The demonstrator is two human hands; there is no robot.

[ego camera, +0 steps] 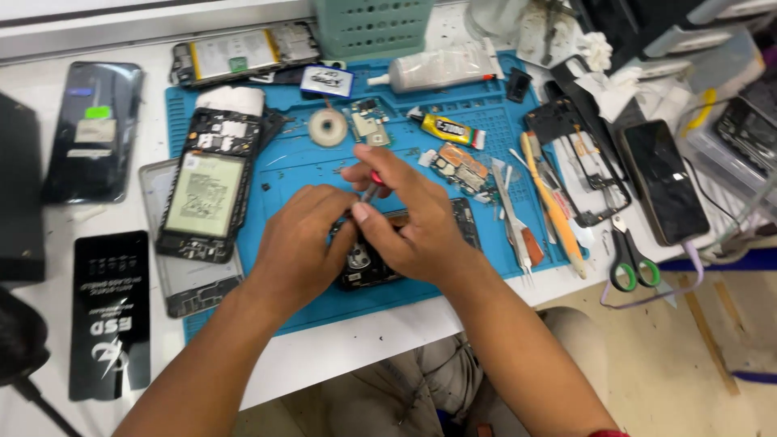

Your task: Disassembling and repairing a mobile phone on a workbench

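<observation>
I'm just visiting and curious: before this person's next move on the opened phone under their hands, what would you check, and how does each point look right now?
1. Left hand steadies the opened phone: ok, it rests on it.
2. Right hand has a firm grip on the small red-tipped screwdriver: ok.
3. Tool tip seated in a screw: cannot tell, fingers hide it.
4. Phone lies fully on the blue mat: ok.
5. Loose parts kept away from the work: not ok, a circuit board and tweezers lie close by.
6. Scissors clear of the elbows: ok, off to the side.
</observation>
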